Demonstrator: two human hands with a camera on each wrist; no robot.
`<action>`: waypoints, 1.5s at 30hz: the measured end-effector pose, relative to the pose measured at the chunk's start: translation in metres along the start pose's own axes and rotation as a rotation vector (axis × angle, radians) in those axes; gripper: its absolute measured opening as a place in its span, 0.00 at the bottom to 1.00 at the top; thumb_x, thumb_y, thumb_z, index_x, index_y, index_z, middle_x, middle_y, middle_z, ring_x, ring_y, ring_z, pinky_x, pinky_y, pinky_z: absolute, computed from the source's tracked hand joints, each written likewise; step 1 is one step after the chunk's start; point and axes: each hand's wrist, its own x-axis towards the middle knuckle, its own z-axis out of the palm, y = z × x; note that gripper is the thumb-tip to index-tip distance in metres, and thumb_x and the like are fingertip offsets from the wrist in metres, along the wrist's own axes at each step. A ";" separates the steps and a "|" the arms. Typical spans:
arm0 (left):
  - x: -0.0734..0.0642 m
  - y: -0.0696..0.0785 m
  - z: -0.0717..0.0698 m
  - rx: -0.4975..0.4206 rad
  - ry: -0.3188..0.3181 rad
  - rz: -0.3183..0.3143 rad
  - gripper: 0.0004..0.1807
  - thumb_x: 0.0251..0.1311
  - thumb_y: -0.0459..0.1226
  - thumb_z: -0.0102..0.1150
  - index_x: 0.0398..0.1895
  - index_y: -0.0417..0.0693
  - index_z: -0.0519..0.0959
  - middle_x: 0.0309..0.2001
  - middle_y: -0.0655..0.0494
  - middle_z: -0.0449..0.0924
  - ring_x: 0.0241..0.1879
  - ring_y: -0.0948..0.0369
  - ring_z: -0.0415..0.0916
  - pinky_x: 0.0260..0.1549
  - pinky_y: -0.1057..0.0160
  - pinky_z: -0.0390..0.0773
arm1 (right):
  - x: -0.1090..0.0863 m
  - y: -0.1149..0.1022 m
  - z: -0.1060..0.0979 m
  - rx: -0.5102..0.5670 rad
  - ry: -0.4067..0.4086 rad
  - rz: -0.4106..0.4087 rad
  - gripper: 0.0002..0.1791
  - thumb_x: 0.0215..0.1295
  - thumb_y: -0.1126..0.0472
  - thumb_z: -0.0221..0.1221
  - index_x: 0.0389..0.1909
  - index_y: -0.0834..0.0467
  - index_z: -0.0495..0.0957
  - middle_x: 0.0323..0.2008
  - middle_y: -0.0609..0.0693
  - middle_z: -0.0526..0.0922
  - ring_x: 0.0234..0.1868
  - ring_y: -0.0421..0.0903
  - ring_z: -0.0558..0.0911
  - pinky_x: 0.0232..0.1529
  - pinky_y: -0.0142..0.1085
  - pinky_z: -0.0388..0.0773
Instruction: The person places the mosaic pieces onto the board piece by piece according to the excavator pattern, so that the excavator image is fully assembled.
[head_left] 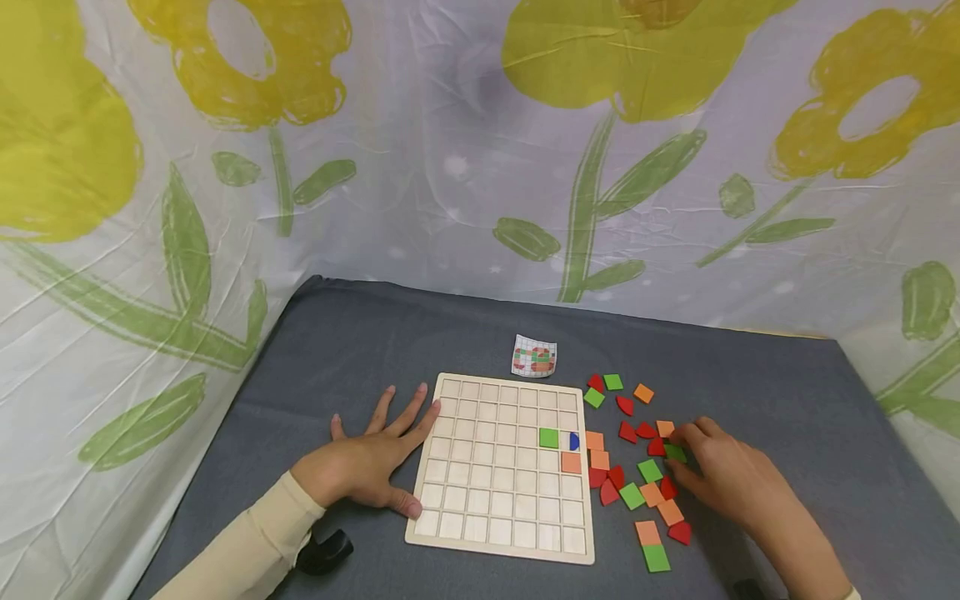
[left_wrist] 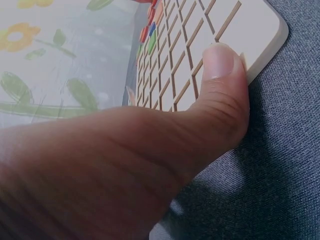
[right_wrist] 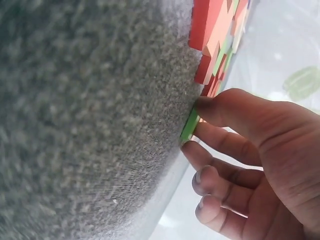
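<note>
A wooden grid board (head_left: 504, 467) lies flat on the dark cloth. A green square tile (head_left: 548, 437), a blue half-round tile (head_left: 574, 442) and an orange square tile (head_left: 572, 462) sit in cells toward its right side. My left hand (head_left: 367, 467) rests at the board's left edge with fingers spread; in the left wrist view, its thumb (left_wrist: 220, 65) presses on the rim near a corner. Among the loose tiles on the right, my right hand (head_left: 720, 471) pinches a green square tile (right_wrist: 189, 125) between thumb and fingers, low at the cloth.
Loose red, orange and green tiles (head_left: 649, 470) are scattered right of the board, several against its edge. A small printed pattern card (head_left: 534, 357) lies behind the board. A flowered curtain (head_left: 420, 208) hangs beyond the table. A black strap (head_left: 325, 553) is by the left wrist.
</note>
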 end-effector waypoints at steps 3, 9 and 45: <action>0.000 0.000 0.001 -0.008 0.004 0.005 0.75 0.44 0.65 0.77 0.89 0.63 0.36 0.87 0.57 0.21 0.83 0.38 0.18 0.54 0.07 0.32 | -0.001 0.001 0.000 -0.002 -0.004 0.003 0.19 0.63 0.57 0.75 0.51 0.58 0.83 0.42 0.49 0.78 0.33 0.43 0.78 0.28 0.43 0.78; 0.000 0.000 0.001 -0.003 0.003 0.003 0.75 0.44 0.65 0.77 0.89 0.63 0.36 0.87 0.56 0.21 0.83 0.38 0.19 0.54 0.07 0.33 | -0.002 0.001 0.002 -0.003 -0.017 0.002 0.19 0.60 0.59 0.73 0.50 0.57 0.82 0.43 0.50 0.78 0.33 0.44 0.76 0.29 0.44 0.79; 0.002 -0.001 0.001 0.023 -0.006 -0.008 0.73 0.47 0.65 0.76 0.88 0.65 0.36 0.86 0.58 0.20 0.83 0.40 0.18 0.56 0.08 0.34 | 0.025 -0.105 0.001 0.084 0.224 -0.485 0.11 0.62 0.58 0.70 0.44 0.53 0.84 0.35 0.41 0.82 0.22 0.29 0.65 0.22 0.25 0.66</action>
